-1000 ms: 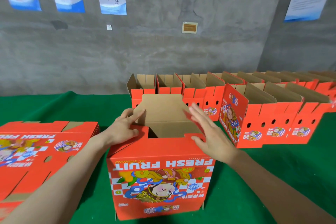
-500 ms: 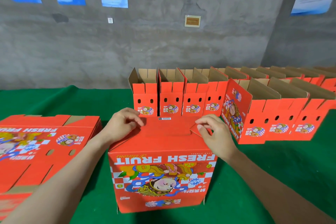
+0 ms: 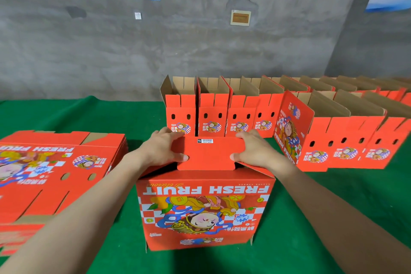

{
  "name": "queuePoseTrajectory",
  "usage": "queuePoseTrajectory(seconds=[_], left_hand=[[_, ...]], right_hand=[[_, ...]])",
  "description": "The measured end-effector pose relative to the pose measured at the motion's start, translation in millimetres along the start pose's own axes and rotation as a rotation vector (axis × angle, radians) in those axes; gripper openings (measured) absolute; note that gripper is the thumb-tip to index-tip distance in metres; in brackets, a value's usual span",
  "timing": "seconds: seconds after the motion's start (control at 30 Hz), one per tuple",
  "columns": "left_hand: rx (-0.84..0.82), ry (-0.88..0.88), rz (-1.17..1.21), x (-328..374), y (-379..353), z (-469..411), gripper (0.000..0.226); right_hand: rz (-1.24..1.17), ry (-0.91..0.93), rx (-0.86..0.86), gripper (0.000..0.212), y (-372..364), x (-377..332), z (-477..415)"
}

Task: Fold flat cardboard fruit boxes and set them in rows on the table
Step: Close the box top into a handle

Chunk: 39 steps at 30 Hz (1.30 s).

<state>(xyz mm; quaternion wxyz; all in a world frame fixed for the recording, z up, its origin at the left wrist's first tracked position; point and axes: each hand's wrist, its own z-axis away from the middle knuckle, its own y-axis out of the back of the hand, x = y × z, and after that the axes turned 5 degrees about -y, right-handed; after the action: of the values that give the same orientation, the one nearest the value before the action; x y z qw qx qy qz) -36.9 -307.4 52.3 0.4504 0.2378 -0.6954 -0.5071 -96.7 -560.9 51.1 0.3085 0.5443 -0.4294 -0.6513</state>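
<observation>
Both hands are on the one box (image 3: 204,211), which stands with its print upside down on the green table (image 3: 311,240), right in front of the person. The left hand (image 3: 163,151) and right hand (image 3: 255,151) each pinch one side of its red top flap (image 3: 209,155), thumbs at the notches. A stack of flat boxes (image 3: 55,173) lies to the left, and folded boxes (image 3: 242,115) line up behind and to the right.

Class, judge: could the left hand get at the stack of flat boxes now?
Probably yes. The stack of flat boxes lies beside the left hand, nothing between them, though it must first release the flap it grips.
</observation>
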Motion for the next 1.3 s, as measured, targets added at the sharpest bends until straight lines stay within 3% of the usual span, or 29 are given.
queuePoseTrajectory(seconds=[0.57,0.67,0.77,0.87,0.93,1.03,1.1,1.2,1.3], left_hand=[[0.045,0.024,-0.088,8.5,-4.9,10.3,0.076],[0.128,-0.013,0.122,0.7,0.4,8.2,0.063],[0.315,0.053,0.554,-10.5,8.2,13.0,0.051],[0.212,0.116,0.826,-23.2,2.8,21.0,0.049],[0.133,0.124,0.824,-27.2,-5.9,25.2,0.05],[0.235,0.213,0.859,-29.3,-7.1,28.1,0.061],[0.289,0.298,0.777,-32.5,-3.1,29.7,0.064],[0.163,0.366,0.569,-33.4,1.7,32.3,0.053],[0.162,0.332,0.561,-23.3,8.3,32.7,0.043]], right_hand=[[0.138,0.026,0.072,0.073,-10.3,1.5,13.5],[-0.051,0.062,-0.003,0.066,-2.8,9.3,11.8],[-0.339,0.044,-0.037,0.051,2.4,19.2,13.7],[-0.382,0.053,-0.045,0.054,-2.3,25.6,17.0],[-0.361,0.061,-0.046,0.06,-3.5,24.2,16.3],[-0.513,0.004,-0.039,0.061,-2.2,22.4,13.7],[-0.696,-0.132,-0.041,0.063,-2.9,27.6,11.8],[-0.753,-0.364,-0.149,0.072,-4.8,35.9,11.6],[-0.729,-0.371,-0.171,0.077,-1.5,33.9,11.7]])
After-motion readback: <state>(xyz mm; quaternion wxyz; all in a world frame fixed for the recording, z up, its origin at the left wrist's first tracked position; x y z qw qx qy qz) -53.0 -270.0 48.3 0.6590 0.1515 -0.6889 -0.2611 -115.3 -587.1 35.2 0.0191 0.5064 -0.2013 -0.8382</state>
